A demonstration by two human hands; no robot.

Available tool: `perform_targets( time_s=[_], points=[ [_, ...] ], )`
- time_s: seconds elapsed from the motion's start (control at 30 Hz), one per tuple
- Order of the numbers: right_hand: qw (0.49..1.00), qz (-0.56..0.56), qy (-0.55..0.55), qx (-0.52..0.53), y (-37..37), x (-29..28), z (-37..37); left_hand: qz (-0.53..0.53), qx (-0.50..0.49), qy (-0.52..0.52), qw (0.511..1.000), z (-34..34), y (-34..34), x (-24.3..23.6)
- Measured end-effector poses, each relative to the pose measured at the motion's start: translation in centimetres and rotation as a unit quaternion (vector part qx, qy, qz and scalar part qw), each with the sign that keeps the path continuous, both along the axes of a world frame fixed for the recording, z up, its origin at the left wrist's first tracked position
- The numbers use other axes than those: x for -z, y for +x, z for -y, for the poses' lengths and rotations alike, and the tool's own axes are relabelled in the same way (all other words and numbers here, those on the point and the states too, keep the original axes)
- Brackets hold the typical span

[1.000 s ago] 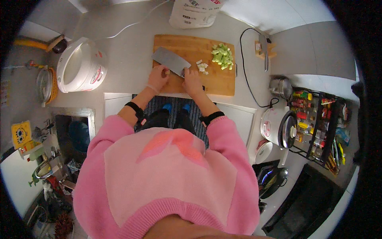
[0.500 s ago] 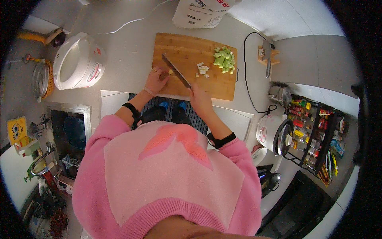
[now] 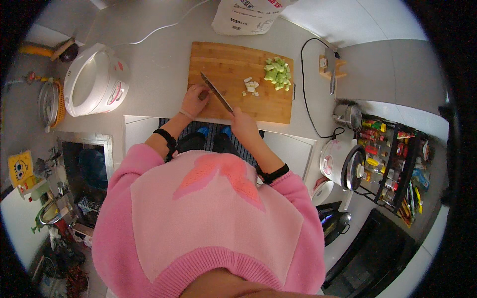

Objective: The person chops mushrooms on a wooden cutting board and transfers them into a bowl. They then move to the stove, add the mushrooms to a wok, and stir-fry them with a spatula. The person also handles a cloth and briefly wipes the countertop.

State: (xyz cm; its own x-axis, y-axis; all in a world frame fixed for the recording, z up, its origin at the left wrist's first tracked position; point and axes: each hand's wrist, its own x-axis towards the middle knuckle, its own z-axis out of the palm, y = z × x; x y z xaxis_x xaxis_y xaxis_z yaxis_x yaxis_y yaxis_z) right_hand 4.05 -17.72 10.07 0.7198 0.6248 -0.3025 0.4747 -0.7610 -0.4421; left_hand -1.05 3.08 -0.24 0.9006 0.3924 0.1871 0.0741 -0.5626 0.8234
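My right hand (image 3: 243,122) is closed round the handle of a kitchen knife (image 3: 216,92), its long dark blade slanting away to the left over a wooden cutting board (image 3: 233,59). On the board's near left part, the bent fingers of my left hand (image 3: 193,102) pinch a small brownish piece (image 3: 202,95), close to the left of the blade; its kind is unclear. Right of the knife lies a small heap of white chopped pieces (image 3: 252,86). Farther right is a bigger pile of light green vegetable cubes (image 3: 278,73).
On the counter, a white pot-like container (image 3: 112,82) stands left of the board, and a white bag (image 3: 243,17) sits behind it. A black cord (image 3: 304,74) runs down the right side to a white rice cooker (image 3: 338,164). Beyond is a spice rack (image 3: 380,159); a sink (image 3: 89,159) lies left.
The knife has come slightly nearer and to the left. A small yellowish piece beside my left fingertips no longer shows; a brownish piece now shows at the fingers.
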Motion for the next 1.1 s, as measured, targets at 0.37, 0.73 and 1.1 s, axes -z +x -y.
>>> perform_targets(
  time_s=[0.37,0.73,1.1],
  points=[
    [0.999,0.045,0.019,0.005,-1.2,1.9,-0.6,-0.016,-0.039,0.005,0.999,0.5,0.3,0.0],
    [0.981,0.136,0.068,0.123,-0.1,-0.9,1.2,-0.027,0.077,0.085,0.993,-0.3,2.5,-2.1],
    [0.962,0.209,0.127,0.119,3.3,1.6,2.0,-0.107,0.136,0.201,0.964,-0.2,4.3,-0.2]
  ],
)
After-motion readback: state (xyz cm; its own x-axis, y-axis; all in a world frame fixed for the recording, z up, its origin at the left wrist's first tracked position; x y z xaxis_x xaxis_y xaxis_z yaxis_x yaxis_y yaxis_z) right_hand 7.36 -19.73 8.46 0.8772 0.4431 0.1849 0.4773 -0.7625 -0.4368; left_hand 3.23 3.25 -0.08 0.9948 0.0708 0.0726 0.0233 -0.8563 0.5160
